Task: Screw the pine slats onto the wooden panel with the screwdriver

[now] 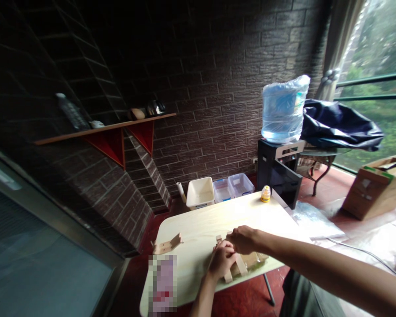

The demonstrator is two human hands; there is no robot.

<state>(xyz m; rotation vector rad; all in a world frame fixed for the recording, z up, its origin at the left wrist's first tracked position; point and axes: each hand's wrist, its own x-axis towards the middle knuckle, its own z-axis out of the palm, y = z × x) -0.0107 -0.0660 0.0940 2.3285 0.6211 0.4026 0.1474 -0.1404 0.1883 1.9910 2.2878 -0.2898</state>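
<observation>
On the front part of the table (pixel 198 233), my two hands meet over a group of light wooden pieces. My left hand (pixel 221 260) has its fingers curled around part of a wooden piece (pixel 240 265), close to the fingertips of the other hand. Right beside it, my right hand (pixel 243 240) is closed in a fist-like pinch; what its fingers hold is hidden. A short wooden block (pixel 218 238) shows just behind the hands. Under my right forearm lie more wooden parts in clear plastic (pixel 253 260).
A wooden bracket-like part (pixel 167 245) lies at the table's left. A small yellow-and-clear bottle (pixel 265 194) stands at the far right corner. Beyond the table are a cream bin (pixel 200 193), clear plastic boxes (pixel 240 185) and a water dispenser (pixel 279 163).
</observation>
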